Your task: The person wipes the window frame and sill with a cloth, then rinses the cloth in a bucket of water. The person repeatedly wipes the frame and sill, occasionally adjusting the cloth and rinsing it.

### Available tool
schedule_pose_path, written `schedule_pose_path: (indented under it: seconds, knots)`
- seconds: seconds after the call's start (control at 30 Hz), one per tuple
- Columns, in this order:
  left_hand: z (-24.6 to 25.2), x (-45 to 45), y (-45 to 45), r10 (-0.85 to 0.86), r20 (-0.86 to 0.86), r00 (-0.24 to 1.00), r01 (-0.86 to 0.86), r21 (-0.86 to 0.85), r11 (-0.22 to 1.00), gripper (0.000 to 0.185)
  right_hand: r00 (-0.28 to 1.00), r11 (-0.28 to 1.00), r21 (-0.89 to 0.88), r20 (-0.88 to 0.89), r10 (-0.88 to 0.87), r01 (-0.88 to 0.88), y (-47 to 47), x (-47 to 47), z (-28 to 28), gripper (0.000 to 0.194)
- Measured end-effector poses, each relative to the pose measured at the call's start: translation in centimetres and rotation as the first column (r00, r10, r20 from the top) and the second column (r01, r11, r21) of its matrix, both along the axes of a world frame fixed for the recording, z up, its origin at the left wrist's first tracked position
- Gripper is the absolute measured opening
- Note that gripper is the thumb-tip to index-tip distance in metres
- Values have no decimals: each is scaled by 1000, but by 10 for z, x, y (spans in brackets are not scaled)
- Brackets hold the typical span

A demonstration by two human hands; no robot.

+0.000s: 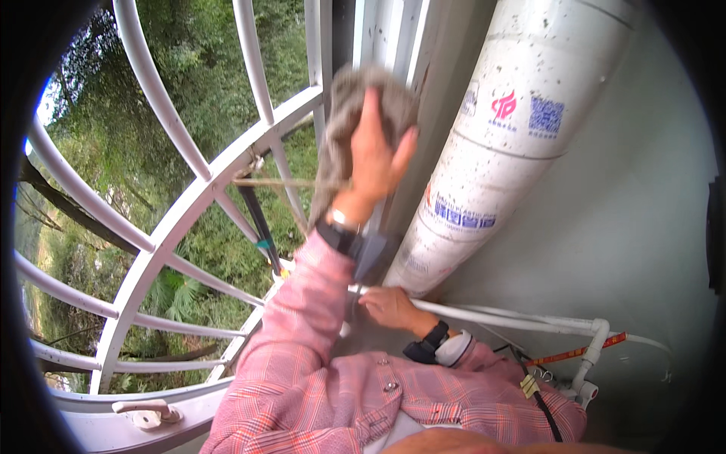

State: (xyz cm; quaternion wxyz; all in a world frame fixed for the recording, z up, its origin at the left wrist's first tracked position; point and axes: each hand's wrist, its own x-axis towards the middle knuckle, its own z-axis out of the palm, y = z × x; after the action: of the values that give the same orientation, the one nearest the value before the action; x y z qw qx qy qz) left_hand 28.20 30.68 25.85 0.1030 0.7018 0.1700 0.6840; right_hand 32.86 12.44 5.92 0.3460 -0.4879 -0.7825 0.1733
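Observation:
A grey-brown cloth (pixel 340 113) lies against the white window frame (pixel 391 28) at the top middle. My left hand (pixel 374 153) is spread over the cloth and holds it there, blurred, with part of the cloth hanging beside the wrist. Lower down, my right hand (pixel 388 306) is at the thin white pipe (pixel 454 311), near the foot of a thick white plastic pipe (pixel 493 142). Its fingers are partly bent, and whether they grip anything is unclear. Both wrists wear dark bands.
White curved window bars (pixel 164 249) fill the left, with trees outside. A string (pixel 283 183) and a dark rod (pixel 261 227) are by the bars. A window handle (pixel 148 414) is at lower left. At right, a red strip (pixel 578 349) crosses the thin pipework near the wall.

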Motion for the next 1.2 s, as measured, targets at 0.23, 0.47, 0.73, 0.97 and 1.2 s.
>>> schedule_pose_path:
  seconds: [0.23, 0.47, 0.73, 0.97, 1.2]
  knots:
    - [-221, -53, -61, -127, -363, 923, -89, -524, 847, 69, 1000, 998, -60, 29, 2, 0, -25, -8, 2, 12]
    - [-117, -52, -65, -38, -44, 998, 27, -229, 973, 52, 999, 997, -64, -7, -38, 38, -23, -4, -5, 11]
    - [-48, 2, -40, -209, 86, 974, 222, -197, 955, 63, 994, 994, -78, 81, -71, 78, -14, 7, -10, 9]
    - [-166, -5, -59, -13, -165, 986, -50, -373, 927, 65, 982, 994, -102, -178, -62, 44, -14, 5, -23, 11]
    - [-272, -35, -60, -145, -374, 916, -68, -501, 863, 62, 993, 996, -39, -90, -80, 77, -14, 2, -31, 10]
